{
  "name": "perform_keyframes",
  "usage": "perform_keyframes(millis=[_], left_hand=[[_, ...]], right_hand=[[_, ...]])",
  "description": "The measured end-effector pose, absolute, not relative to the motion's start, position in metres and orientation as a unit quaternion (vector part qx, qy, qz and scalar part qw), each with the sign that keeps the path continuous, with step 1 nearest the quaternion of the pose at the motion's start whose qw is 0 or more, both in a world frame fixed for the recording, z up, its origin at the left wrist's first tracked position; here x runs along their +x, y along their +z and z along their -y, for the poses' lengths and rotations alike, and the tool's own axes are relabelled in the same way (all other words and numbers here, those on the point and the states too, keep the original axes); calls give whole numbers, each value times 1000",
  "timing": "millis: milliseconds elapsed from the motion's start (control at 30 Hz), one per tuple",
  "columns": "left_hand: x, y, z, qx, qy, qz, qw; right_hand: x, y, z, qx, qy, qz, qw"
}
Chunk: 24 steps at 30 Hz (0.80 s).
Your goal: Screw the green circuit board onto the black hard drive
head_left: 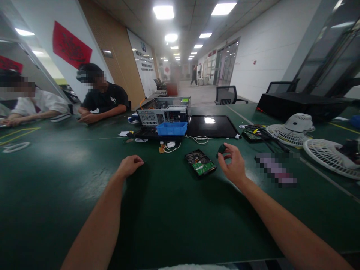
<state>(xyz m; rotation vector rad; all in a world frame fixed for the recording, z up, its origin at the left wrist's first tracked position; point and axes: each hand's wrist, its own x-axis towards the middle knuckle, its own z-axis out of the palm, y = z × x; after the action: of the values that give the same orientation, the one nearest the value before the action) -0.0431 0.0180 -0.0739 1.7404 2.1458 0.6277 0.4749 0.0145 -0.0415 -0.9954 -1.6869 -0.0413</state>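
Observation:
A hard drive (200, 162) with a green circuit board facing up lies on the green table (168, 210) between my hands. To its left, my left hand (131, 165) is closed in a pinch, with something tiny at the fingertips that I cannot make out. On the drive's right, my right hand (232, 162) holds a small dark green object (221, 150) between thumb and fingers, a little above the table; what it is I cannot tell. Neither hand touches the drive.
Beyond the drive stand a blue tray (172, 129), an open computer case (163, 108) and a black flat panel (212, 126), with white cables nearby. White fan parts (298, 129), another circuit board (254, 134) and a blurred item are right. Two people sit at left.

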Motion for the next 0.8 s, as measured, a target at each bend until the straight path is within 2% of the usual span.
perform_keyframes(millis=[367,600,800], left_hand=[[-39,-73,-17,602,258,-738,163],[-40,-73,-18,539,343,-763,96],[13,-62,-24,583,396,-704,87]], right_hand=[[475,-40,-14,-418,-27,717,557],[473,-40,-13,-419,-22,717,557],[472,-40,-12,-423,-18,717,554]])
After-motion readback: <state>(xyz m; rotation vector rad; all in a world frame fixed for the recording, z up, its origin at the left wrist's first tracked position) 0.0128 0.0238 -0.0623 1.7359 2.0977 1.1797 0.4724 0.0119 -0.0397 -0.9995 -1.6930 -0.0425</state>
